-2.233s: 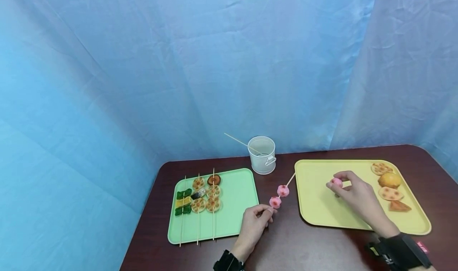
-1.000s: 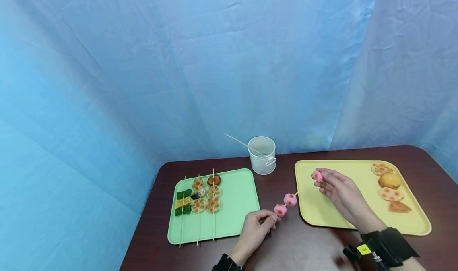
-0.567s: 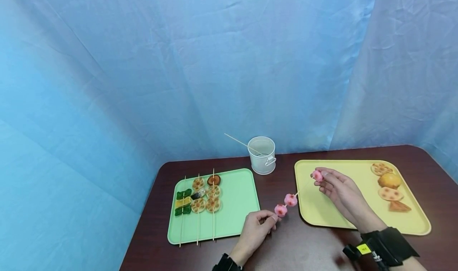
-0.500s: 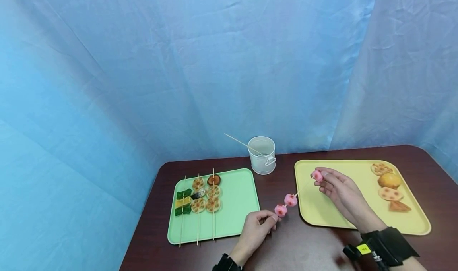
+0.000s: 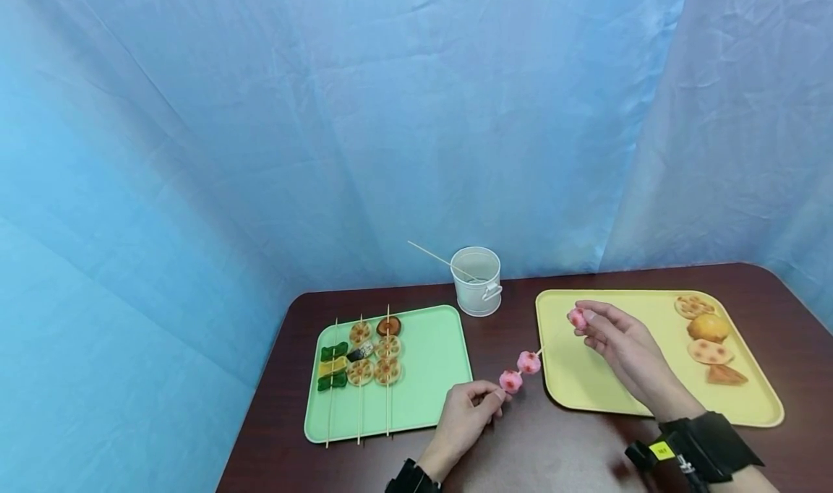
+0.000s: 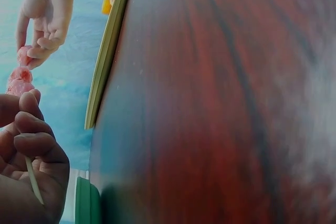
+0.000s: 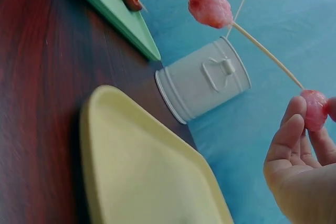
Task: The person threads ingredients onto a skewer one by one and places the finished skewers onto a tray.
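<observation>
From the head, pinching a skewer [image 5: 538, 352] threaded with two pink balls [image 5: 528, 363] between curled thumb and fingers of the left hand [image 5: 465, 417], beside the green tray [image 5: 423, 363]; pinching a third ball [image 5: 577, 318] in the right hand [image 5: 621, 352], above the yellow tray [image 5: 579, 392]. From the left wrist, gripping the skewer just below the threaded balls. From the right wrist, holding the third ball by thumb and fingertips at the skewer's tip.

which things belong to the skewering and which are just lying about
Likely in the job:
thin wooden skewer with two round pink balls, in left hand
third round pink ball, in right hand

Lying about, untouched:
white metal pail, thin stick inside
green rectangular tray, loaded skewers
yellow rectangular tray, four food pieces
</observation>
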`<state>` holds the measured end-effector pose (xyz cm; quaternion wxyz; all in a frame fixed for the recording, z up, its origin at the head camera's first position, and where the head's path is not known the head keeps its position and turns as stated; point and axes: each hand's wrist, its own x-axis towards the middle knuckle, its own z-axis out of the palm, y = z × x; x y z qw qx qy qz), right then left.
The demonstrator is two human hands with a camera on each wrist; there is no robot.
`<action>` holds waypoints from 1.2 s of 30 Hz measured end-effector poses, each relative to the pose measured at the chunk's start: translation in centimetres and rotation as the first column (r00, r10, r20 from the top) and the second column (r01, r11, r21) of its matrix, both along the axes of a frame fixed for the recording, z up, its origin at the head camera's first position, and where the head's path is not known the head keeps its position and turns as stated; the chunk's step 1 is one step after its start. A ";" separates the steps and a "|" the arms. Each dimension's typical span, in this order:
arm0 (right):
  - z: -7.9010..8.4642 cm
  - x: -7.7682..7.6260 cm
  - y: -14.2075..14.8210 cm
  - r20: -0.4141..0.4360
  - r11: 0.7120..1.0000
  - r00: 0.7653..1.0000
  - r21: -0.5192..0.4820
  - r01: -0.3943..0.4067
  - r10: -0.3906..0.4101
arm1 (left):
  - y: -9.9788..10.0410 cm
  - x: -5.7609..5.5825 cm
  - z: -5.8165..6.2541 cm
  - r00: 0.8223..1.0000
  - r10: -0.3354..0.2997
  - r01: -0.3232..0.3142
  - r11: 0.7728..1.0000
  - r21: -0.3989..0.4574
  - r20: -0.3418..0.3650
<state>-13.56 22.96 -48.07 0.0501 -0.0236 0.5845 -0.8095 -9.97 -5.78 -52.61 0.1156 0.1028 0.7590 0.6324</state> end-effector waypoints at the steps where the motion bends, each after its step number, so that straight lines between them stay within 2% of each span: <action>1: 0.2 -0.1 0.0 -0.006 0.999 1.000 0.031 0.008 -0.008 | 0.0 0.0 0.0 1.000 0.000 0.000 1.000 -0.005 -0.003; 6: 1.1 -0.4 -0.3 0.002 0.988 1.000 0.153 0.030 -0.030 | 0.1 0.0 0.3 1.000 0.008 -0.008 1.000 -0.015 -0.009; 11: 1.6 -0.4 -1.0 0.020 0.985 0.999 0.173 0.024 -0.028 | 0.5 0.0 0.7 1.000 0.021 -0.021 1.000 0.014 -0.008; 17: 1.2 -0.2 -2.1 0.016 0.979 0.999 0.199 0.041 -0.045 | 1.2 0.2 1.2 0.998 0.057 -0.059 0.997 0.058 0.037; 21: 0.8 0.0 -3.0 0.006 0.959 0.998 0.276 0.062 -0.066 | 1.6 0.3 1.5 0.996 0.077 -0.080 0.994 0.072 0.049; 25: 0.7 0.2 -3.7 0.010 0.939 0.997 0.337 0.070 -0.078 | 1.7 0.3 1.6 0.995 0.092 -0.094 0.993 0.074 0.031; 36: 0.1 0.6 -4.9 -0.003 0.943 0.998 0.326 0.062 -0.064 | 1.8 0.1 1.7 0.994 0.111 -0.112 0.992 0.058 0.018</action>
